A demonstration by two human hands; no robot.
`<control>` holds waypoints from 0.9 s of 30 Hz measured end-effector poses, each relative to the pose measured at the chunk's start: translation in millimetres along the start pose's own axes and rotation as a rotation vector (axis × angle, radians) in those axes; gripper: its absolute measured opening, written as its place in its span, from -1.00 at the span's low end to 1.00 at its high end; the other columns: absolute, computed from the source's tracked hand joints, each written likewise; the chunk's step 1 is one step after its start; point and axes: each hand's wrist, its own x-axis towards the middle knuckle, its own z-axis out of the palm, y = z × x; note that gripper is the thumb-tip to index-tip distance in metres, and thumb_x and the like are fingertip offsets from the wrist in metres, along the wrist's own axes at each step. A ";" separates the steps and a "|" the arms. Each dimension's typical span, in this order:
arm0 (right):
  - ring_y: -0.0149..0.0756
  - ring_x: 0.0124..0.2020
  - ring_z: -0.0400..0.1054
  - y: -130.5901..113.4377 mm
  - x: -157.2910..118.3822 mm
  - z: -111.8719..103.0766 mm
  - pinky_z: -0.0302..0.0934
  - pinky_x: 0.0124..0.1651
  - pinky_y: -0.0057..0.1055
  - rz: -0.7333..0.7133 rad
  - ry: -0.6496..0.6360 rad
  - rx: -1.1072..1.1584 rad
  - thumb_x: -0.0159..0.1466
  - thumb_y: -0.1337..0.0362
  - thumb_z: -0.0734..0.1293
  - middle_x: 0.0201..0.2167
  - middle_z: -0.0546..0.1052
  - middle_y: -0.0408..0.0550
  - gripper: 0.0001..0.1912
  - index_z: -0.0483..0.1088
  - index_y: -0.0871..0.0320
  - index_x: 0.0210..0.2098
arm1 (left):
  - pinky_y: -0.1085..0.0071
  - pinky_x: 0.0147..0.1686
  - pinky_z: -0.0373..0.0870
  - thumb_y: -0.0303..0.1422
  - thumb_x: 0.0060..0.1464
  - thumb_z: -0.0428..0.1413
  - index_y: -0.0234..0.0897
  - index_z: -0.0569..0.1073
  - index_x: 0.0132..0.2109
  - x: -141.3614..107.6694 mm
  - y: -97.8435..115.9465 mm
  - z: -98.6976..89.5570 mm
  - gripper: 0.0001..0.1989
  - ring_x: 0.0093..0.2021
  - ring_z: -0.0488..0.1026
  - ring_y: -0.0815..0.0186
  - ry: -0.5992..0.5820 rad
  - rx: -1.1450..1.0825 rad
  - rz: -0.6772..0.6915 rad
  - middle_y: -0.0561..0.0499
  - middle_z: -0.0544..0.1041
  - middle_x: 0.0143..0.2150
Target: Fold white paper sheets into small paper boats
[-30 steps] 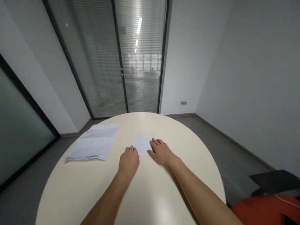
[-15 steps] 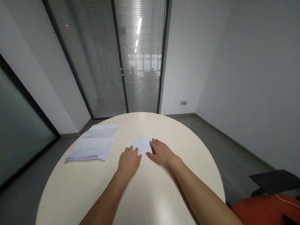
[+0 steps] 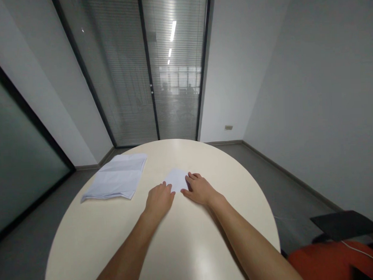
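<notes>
A small white sheet of paper (image 3: 176, 179) lies flat near the middle of the round table. My left hand (image 3: 160, 199) rests at its lower left edge, fingertips on the paper and thumb apart. On the opposite side, my right hand (image 3: 201, 188) lies palm down with its fingers stretched out and the thumb spread toward the lower corner. Both hands look open, and neither grips the paper. The fingers cover the sheet's left and right corners.
A stack of larger creased white sheets (image 3: 118, 175) lies at the table's left. The round cream table (image 3: 116, 244) reaches toward a glass partition with blinds (image 3: 176, 107). An orange chair (image 3: 325, 261) with a black part stands at the lower right.
My left hand has shifted very slightly; its fingers lie a little closer together. The paper and my right hand look almost the same.
</notes>
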 end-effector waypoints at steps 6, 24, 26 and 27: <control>0.22 0.31 0.19 -0.3 -0.5 1.4 0.13 0.24 -0.01 -0.014 0.012 0.000 0.34 -0.07 0.28 0.33 0.30 0.37 -0.32 0.35 0.32 0.24 | 0.20 -0.10 0.49 -0.23 0.36 0.00 -0.29 0.55 0.03 -0.7 -2.6 -3.9 -0.68 -0.06 0.61 0.04 -0.007 -0.001 0.022 -0.22 0.60 0.02; 0.20 0.28 0.19 -0.5 -2.8 -1.3 0.12 0.22 -0.01 -0.021 0.004 0.027 0.35 -0.07 0.28 0.29 0.34 0.29 -0.39 0.36 0.21 0.22 | 0.23 0.03 0.43 -0.30 0.34 0.03 -0.20 0.52 0.11 2.9 -10.8 -0.9 -0.71 0.06 0.57 0.09 -0.018 -0.068 0.020 -0.17 0.57 0.15; 0.17 0.27 0.20 -0.7 -2.7 -1.5 0.12 0.22 -0.03 -0.023 0.005 0.024 0.37 -0.05 0.27 0.28 0.36 0.28 -0.42 0.36 0.21 0.21 | 0.24 0.03 0.43 -0.31 0.34 0.03 -0.20 0.52 0.12 3.0 -10.1 -0.5 -0.71 0.06 0.57 0.10 -0.016 -0.067 0.013 -0.18 0.57 0.14; 0.15 0.27 0.20 -0.7 -2.7 -1.5 0.12 0.22 -0.04 -0.025 0.004 0.024 0.38 -0.04 0.26 0.27 0.36 0.28 -0.44 0.37 0.21 0.21 | 0.24 0.04 0.42 -0.31 0.34 0.02 -0.20 0.52 0.11 3.0 -9.8 -0.3 -0.71 0.06 0.56 0.10 -0.016 -0.068 0.008 -0.18 0.57 0.14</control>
